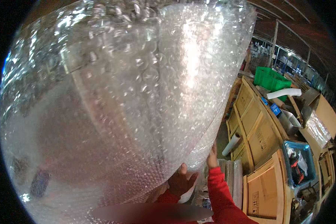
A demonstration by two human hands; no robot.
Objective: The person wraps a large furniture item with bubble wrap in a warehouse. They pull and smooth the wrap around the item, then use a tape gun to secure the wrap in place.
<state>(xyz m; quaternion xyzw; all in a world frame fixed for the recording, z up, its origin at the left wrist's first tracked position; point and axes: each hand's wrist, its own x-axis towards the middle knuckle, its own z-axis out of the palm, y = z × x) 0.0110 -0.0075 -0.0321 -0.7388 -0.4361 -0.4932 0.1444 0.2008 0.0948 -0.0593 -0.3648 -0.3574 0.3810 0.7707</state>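
Warehouse interior, dim roof beams overhead, shelving rows far off at right. Nearest the camera, a big sheet of clear bubble wrap point(138, 93) is lifted up and fills most of the view, blurring whatever lies behind it.

Left hand point(181, 183), red sleeve, grips the sheet's lower edge, fingers closed on the plastic. Right hand point(212, 156) is raised along the sheet's right edge, fingers pressed to it; whether they pinch it or only steady it, cannot tell.

Step in hand, by my reading: spreading or drawing off a length of wrap. Next move likely calls for keeping both edges taut and level so the sheet does not fold on itself.

Just past the hands, a white roll point(231, 144) leans against wooden crates point(255, 130). Beyond, a blue bin point(305, 164) holds mixed items, red and white among them, not identifiable. Farther back, a green plastic crate point(270, 78), contents hidden, with a white tube point(283, 93) lying before it.
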